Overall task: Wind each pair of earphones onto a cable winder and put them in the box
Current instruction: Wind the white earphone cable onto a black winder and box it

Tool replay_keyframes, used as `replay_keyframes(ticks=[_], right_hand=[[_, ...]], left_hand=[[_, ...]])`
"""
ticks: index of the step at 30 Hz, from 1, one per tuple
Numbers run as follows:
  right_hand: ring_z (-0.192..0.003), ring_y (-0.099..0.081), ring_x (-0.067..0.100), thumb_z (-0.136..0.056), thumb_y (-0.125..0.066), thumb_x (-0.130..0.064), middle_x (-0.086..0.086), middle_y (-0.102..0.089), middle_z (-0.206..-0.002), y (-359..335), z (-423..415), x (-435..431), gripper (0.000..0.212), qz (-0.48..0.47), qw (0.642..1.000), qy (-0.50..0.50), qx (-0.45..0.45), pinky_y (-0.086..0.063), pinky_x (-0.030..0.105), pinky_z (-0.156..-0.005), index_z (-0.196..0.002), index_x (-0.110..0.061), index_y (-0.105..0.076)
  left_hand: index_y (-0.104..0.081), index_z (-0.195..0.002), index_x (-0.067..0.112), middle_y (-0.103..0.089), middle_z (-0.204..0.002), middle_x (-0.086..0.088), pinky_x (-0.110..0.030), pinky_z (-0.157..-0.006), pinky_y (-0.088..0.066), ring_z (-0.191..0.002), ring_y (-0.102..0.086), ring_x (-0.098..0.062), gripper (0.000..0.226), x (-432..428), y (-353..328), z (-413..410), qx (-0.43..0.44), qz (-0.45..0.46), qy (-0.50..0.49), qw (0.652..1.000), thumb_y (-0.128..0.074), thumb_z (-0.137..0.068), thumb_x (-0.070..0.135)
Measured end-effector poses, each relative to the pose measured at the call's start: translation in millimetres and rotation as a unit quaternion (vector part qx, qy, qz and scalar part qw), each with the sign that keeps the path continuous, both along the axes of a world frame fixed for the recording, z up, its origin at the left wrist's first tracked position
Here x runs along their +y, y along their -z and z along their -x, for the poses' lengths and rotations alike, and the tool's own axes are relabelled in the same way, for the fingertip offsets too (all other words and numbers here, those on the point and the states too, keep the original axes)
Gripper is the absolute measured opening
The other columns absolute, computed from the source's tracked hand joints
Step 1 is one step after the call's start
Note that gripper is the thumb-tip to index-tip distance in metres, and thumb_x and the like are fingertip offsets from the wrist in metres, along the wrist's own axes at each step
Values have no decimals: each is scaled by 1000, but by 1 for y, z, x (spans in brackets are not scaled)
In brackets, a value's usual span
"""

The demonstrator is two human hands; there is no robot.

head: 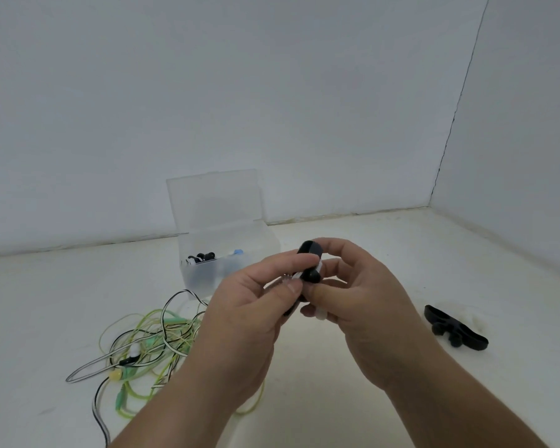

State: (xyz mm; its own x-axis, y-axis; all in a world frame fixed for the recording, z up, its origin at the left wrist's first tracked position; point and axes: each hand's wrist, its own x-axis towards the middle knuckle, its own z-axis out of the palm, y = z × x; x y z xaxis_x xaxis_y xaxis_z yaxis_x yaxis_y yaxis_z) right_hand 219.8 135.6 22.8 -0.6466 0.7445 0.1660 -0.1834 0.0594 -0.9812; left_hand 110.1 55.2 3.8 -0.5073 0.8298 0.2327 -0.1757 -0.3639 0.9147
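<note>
My right hand [356,305] grips a black cable winder [311,260] held up over the table. My left hand [253,305] pinches the black-and-white striped earphone cable [172,302] against the winder; a white stretch of that cable crosses the winder's middle. The striped cable trails down left into a tangle with green-yellow earphones [143,344] on the table. The clear plastic box [227,253] stands open behind my hands, with wound earphones inside. A spare black winder [455,328] lies on the table at the right.
The white table meets a wall at the back and another at the right. The box's lid [214,198] stands upright against the back wall. A white earbud [133,350] and a yellow one [115,375] lie in the tangle.
</note>
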Motion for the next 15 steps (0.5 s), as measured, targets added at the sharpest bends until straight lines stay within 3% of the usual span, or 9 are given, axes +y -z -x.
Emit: replay_keyframes(ticks=[4,6,10,12,15], right_hand=[[-75,-69,20,-70,-76,-8,9,-69,-85,0,-1,3,41,32,998,-44,14,-54,24,-69,-108,-24,-72],[-76,-70,20,-73,-77,-2,8,-71,-87,0,-1,5,42,33,998,-48,-7,-55,26,-71,-109,-23,-71],[-65,-71,18,-82,-73,3,4,-73,-72,-2,-2,4,15,-42,998,37,-36,-58,27,-68,-89,-11,-72],[-62,-71,17,-80,-77,-1,4,-73,-67,-5,-4,3,11,-94,992,72,-47,-58,25,-65,-79,-12,-72],[-64,-71,27,-77,-81,-6,6,-73,-65,-7,-3,0,13,-135,986,87,-53,-59,37,-67,-72,-16,-73]], left_hand=[[-79,-100,16,-75,-106,-14,-35,-92,-54,-100,-70,-28,30,-2,-5,3,-7,10,-18,1000,-58,-86,0],[-79,-96,11,-75,-105,-15,-33,-92,-56,-98,-71,-26,38,-3,-7,5,-24,16,-34,999,-47,-95,-9],[-77,-97,5,-75,-103,-17,-37,-94,-57,-94,-71,-24,39,-2,-9,8,-43,33,-68,996,-43,-95,-13],[-75,-102,3,-75,-103,-17,-39,-96,-55,-94,-71,-23,31,-3,-9,9,-35,46,-78,995,-48,-95,-9],[-76,-103,6,-76,-103,-14,-41,-97,-54,-91,-71,-21,27,-3,-7,11,-22,58,-80,995,-52,-96,-3]])
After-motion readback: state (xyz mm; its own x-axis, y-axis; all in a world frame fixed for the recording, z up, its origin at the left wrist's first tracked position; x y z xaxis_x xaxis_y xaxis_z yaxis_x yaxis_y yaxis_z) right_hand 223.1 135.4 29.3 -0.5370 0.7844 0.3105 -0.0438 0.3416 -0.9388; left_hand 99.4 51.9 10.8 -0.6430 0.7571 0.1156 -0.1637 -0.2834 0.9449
